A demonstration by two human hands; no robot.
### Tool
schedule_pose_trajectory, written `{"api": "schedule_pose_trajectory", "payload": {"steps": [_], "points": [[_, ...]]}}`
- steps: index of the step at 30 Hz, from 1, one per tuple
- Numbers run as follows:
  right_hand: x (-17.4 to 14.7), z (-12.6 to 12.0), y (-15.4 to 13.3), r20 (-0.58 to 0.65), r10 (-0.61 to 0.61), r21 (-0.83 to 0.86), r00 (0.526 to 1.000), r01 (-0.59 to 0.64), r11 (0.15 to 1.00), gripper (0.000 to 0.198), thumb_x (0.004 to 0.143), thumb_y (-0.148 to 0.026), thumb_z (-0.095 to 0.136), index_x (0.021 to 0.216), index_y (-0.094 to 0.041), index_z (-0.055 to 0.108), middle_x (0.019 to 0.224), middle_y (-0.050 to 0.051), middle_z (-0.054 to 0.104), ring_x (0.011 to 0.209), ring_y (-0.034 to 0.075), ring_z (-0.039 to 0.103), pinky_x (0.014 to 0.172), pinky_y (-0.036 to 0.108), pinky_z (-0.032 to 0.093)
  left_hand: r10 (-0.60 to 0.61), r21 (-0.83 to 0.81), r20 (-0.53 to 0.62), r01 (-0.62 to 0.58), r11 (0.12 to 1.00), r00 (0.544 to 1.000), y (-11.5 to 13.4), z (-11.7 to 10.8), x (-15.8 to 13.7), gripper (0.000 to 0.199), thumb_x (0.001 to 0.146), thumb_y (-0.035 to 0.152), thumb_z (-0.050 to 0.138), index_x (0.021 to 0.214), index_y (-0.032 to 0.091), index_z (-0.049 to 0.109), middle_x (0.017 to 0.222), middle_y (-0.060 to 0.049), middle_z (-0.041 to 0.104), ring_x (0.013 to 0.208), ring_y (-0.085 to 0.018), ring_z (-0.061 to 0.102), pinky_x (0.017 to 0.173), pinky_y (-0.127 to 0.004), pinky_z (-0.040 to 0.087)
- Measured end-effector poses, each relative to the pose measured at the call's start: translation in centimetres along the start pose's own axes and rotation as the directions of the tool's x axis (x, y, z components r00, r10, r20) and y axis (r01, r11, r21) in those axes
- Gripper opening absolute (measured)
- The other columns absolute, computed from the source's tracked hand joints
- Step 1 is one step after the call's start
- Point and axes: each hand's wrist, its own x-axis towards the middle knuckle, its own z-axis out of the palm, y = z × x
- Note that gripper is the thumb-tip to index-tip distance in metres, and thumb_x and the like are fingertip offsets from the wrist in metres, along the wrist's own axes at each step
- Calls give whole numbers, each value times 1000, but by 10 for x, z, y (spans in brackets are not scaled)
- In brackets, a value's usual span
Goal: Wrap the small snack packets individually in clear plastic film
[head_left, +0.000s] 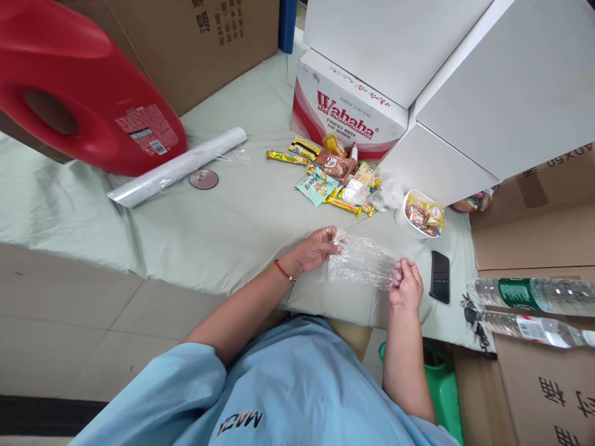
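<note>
Clear plastic piece [360, 261] held between the two hands, low over the near part of the cloth-covered table [242, 232]; long axis runs left to right, slanting so that the left end lies farther from the body and the right end closer in; the span is wrinkled but drawn out. Left hand [318, 249] pinches the left end between thumb and fingers; right hand [407, 284] has the right end gathered in a similar pinch; neither hand is free, and the plastic fills the gap between them (single sheet or bag, cannot tell; the folds hide any opening).

Key relation: the pile of wrapped snacks [331, 168] lies straight ahead, beyond the far edge of the plastic and apart from it; left hand is the nearer of the two to the pile. White bowl [405, 228], with packets inside, stands ahead of the right hand and near it; phone [440, 277] lies just beside that hand, on its outer side. White plastic roll [179, 168] lies well apart, off to the far left.
</note>
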Motion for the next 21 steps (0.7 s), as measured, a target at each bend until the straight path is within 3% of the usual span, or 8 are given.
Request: {"api": "schedule_pose_trajectory", "payload": {"steps": [3,9,12,14,16,18,19,21], "points": [[3,-6,0,-28,5,16,1000,-4,1000,55,57,-44,95,87,-22,54,67,-10,60,43,1,39,34,12,23,39,8,-73,-38,999,997,4,-3,-2,55,54,18,98,92,20,57,89,5,62,64,-5,54,55,-19,37],[1,-19,7,4,-28,-37,1000,28,999,54,65,-50,93,90,-22,55,69,-10,61,44,2,42,36,11,24,155,38,-180,-150,988,972,21,-7,-28,61,56,18,97,105,22,60,110,-1,63,83,-9,57,71,-22,48],[-3,-21,13,36,-7,-58,999,9,998,57,60,-51,95,89,-21,57,68,-9,63,45,2,45,37,12,27,227,203,-269,-176,963,936,28,-12,-47,58,57,18,94,103,21,59,107,0,62,88,-11,58,77,-23,50],[-4,-20,16,75,31,-85,997,-24,996,59,56,-52,97,87,-20,58,67,-8,64,44,3,47,37,13,29,306,394,-309,-172,903,900,29,-19,-60,50,60,20,89,99,20,59,102,0,60,91,-13,58,81,-25,51],[-5,-19,17,101,63,-115,993,-51,992,59,55,-53,97,86,-20,60,66,-8,65,43,4,47,35,14,28,427,633,-307,-153,759,851,28,-28,-75,35,68,23,80,97,20,61,103,-2,59,96,-16,59,83,-28,52],[-4,-18,18,107,70,-135,992,-55,989,59,54,-54,97,85,-20,60,66,-7,65,42,4,47,34,15,27,561,851,-225,-119,512,797,24,-35,-91,22,76,21,67,98,20,64,112,-6,59,104,-21,61,87,-34,55],[-4,-17,18,107,69,-141,992,-53,989,59,54,-54,97,85,-20,60,65,-7,64,42,5,47,34,15,27,602,925,-142,-112,364,786,22,-37,-99,22,78,18,61,100,21,65,117,-8,60,108,-23,61,91,-38,55],[-2,-18,17,112,67,-149,991,-49,988,58,54,-54,97,83,-20,60,65,-7,64,42,5,46,34,15,27,587,983,76,-161,93,806,16,-38,-112,31,82,15,56,109,22,68,128,-10,63,119,-26,61,103,-46,53]]}}
